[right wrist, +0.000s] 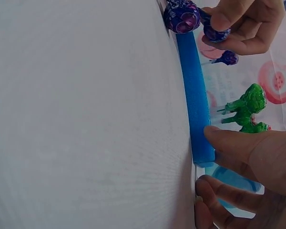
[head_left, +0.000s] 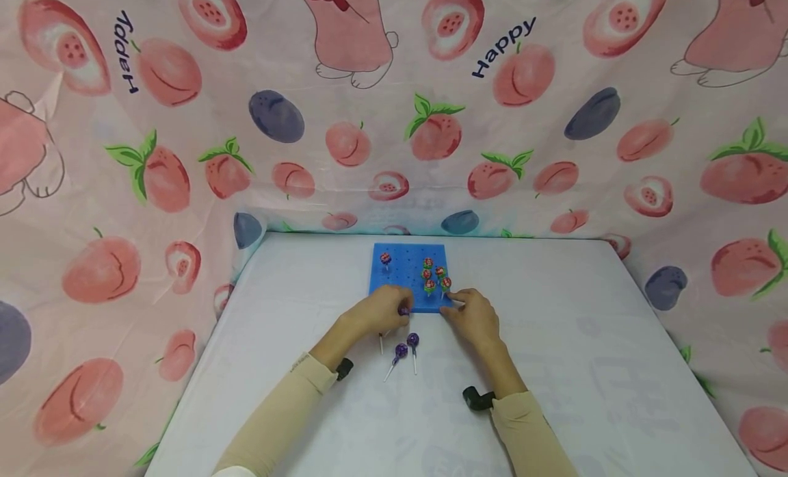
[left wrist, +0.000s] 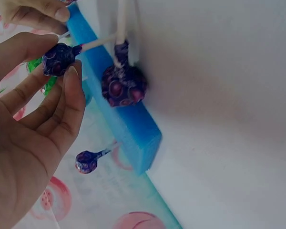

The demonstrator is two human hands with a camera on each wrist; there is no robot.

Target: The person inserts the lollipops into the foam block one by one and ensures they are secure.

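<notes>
Between thumb and fingers, my left hand (head_left: 384, 307) pinches a purple-wrapped lollipop (left wrist: 59, 59) by its round head, at the near edge of a blue board (head_left: 400, 251) with rows of small holes. Its white stick points away from the fingers in the left wrist view. My right hand (head_left: 477, 319) holds the board's near right corner, thumb on the front edge (right wrist: 199, 105). Several green-and-red lollipops (right wrist: 255, 98) stand upright on the board's right side. One purple-and-red lollipop (head_left: 385, 259) stands at its far left.
Two purple lollipops, one (head_left: 401, 351) left of the other (head_left: 413, 340), lie on the white table (head_left: 585, 367) in front of the board. Another stick (head_left: 381, 343) shows below my left hand. A fruit-print cloth (head_left: 382, 121) hangs behind the table.
</notes>
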